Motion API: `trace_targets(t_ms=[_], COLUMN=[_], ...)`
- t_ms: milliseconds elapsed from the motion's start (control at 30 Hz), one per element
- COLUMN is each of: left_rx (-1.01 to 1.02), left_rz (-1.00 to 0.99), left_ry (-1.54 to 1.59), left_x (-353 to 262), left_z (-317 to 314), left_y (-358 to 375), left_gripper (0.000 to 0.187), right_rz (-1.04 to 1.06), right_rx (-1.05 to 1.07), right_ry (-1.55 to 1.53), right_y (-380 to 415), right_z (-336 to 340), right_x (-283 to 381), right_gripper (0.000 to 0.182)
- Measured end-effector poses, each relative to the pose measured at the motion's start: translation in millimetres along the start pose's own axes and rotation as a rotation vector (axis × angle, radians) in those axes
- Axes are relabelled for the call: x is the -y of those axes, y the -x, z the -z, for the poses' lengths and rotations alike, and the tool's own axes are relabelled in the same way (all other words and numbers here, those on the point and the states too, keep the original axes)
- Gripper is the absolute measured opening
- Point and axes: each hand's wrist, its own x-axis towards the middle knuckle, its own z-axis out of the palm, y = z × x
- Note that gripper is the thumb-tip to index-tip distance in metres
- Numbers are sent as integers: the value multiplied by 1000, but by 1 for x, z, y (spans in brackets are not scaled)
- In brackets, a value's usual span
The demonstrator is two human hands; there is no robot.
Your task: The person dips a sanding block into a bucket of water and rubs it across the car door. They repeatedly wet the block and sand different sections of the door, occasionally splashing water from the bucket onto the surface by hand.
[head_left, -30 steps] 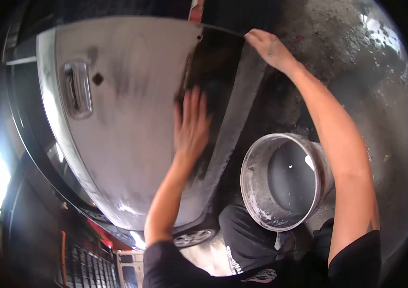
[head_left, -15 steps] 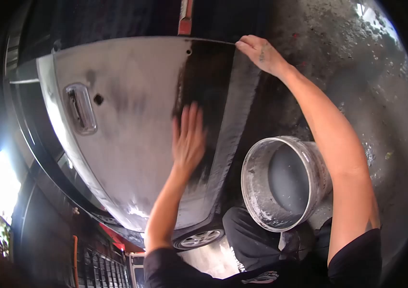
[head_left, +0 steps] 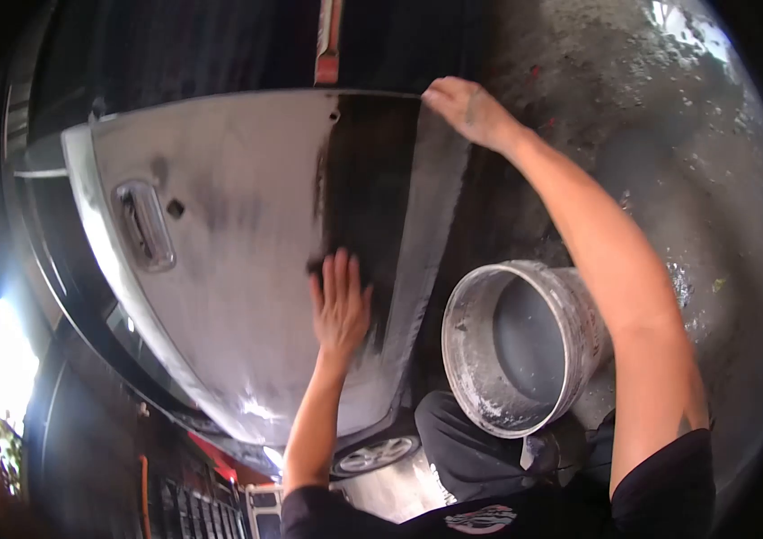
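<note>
A car door (head_left: 238, 225) with a dull, sanded-looking grey surface and a dark lower band (head_left: 377, 171) is in front of me. My left hand (head_left: 342, 305) lies flat on it, fingers stretched, where the grey meets the dark band. A small dark patch shows beside its fingertips; whether something lies under the palm is hidden. At the door's edge, near the lower corner, my right hand (head_left: 471, 110) has its fingers closed over the rim. The door handle (head_left: 144, 225) is at the left, away from both hands.
A bucket (head_left: 458, 359) with grey liquid inside stands by my knee, under my right arm. Wet-looking concrete floor (head_left: 669, 207) stretches along the right. A car wheel (head_left: 377, 454) is beyond the door's near end. A red-and-white strip (head_left: 327, 45) sits above the door edge.
My left hand has slid down the panel toward me, still flat. My right hand stays at the door's edge. The whole view has shifted slightly.
</note>
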Motion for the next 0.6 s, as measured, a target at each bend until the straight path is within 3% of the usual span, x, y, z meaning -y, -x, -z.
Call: trace_targets(t_ms=[67,133,200,267,367,467,500,567,600], left_rx=[-13,-143,-371,-478,-220,67,43,-37,-155], left_rz=[-18,-72,-116,-108,-179,-156,-188,-213,-239], left_ry=[16,37,78,20,61,4,19,48,62], left_x=[3,-6,-23,-32,-13,12,14,11,3], left_z=[3,44,78,71,66,3,4,33,51], left_y=[-13,-112,-209,-252,-157,-2,-19,-61,-127], left_gripper=[75,71,66,63,68,76,74,70,68], right_rz=[-135,-173,-105,-28,-63,177,-27,-97,-149], right_rx=[-35,-26,-20,-29,-34,-67,-52,-41,-67], right_ry=[60,2,-36,-46,-9,168,156,128,123], right_y=[1,0,-2,-11,3,1,-3,5,2], right_z=[-10,-12,-13,-4,-11,-10,-16,-25,-20], right_x=[6,12,0,2,0,-4,-6,11,15], right_gripper=[40,41,43,39,35,31,33,35,37])
